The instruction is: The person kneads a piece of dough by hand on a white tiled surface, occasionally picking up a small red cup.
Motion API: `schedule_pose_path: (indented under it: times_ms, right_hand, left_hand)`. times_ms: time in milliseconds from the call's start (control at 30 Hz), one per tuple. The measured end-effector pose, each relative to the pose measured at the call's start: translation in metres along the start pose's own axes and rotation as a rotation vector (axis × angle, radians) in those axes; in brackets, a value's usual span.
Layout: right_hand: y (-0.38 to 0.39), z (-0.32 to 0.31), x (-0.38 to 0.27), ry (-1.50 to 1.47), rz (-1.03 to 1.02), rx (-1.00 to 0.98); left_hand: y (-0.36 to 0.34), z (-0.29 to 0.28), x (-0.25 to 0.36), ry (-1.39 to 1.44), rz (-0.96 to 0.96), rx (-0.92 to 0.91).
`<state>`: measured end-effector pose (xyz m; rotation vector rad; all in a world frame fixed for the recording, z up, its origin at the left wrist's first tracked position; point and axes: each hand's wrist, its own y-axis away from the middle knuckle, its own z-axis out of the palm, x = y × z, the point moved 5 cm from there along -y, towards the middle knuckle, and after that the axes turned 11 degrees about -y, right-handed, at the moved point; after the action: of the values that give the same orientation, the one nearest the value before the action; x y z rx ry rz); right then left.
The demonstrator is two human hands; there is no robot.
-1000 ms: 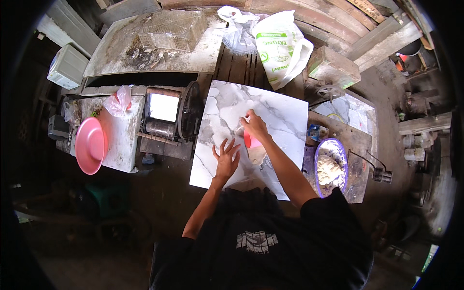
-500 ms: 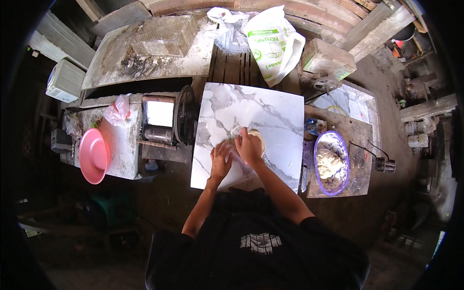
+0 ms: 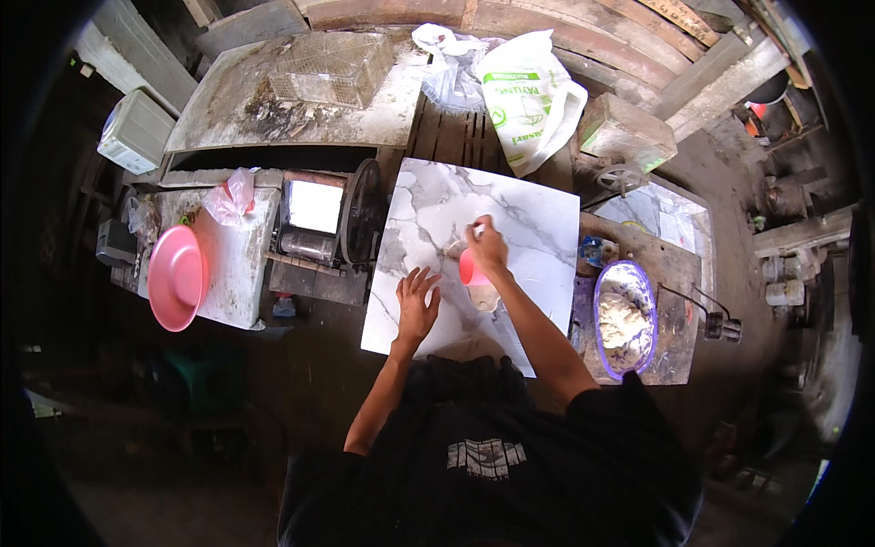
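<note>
My left hand is open, its fingers spread at the left side of a white marble-patterned board, holding nothing. My right hand is closed near the middle of that board. A small whitish bit shows at its fingertips, too small to name. Beside its palm is a pink cup-like thing, partly covered by the wrist; whether the hand grips it I cannot tell. Just below the cup-like thing lies a pale, flat patch that looks like dough, partly hidden by my right forearm.
At right, a purple-rimmed oval basin holds a lump of dough and white flour. A pink basin stands on the left table. A hand-wheel machine with rollers adjoins the board's left. Beyond the board are a white-and-green sack and a wire cage.
My right hand has moved a little right and up. My left hand has drawn away from it, fingers spreading. The pink cup-like thing now shows plainly beside my right hand.
</note>
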<state>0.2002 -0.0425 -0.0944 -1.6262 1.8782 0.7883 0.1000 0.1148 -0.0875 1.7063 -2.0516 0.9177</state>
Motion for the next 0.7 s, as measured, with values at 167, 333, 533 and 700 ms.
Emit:
schedule_pose_path:
  times_ms: [167, 333, 533, 700]
  right_hand:
    - [0.037, -0.039, -0.028, -0.063, -0.105, 0.322]
    - [0.063, -0.014, -0.046, -0.044, -0.543, 0.336]
    - [0.057, 0.02, -0.04, 0.07, -0.449, 0.131]
    - [0.022, 0.034, -0.051, 0.272, -0.153, -0.152]
  left_hand:
    - [0.001, 0.01, -0.012, 0.032, 0.036, -0.073]
    - [-0.004, 0.015, -0.005, 0.013, 0.071, -0.112]
    - [0.011, 0.004, 0.002, -0.002, 0.002, -0.099]
    - [0.027, -0.001, 0.0, -0.042, -0.064, -0.075]
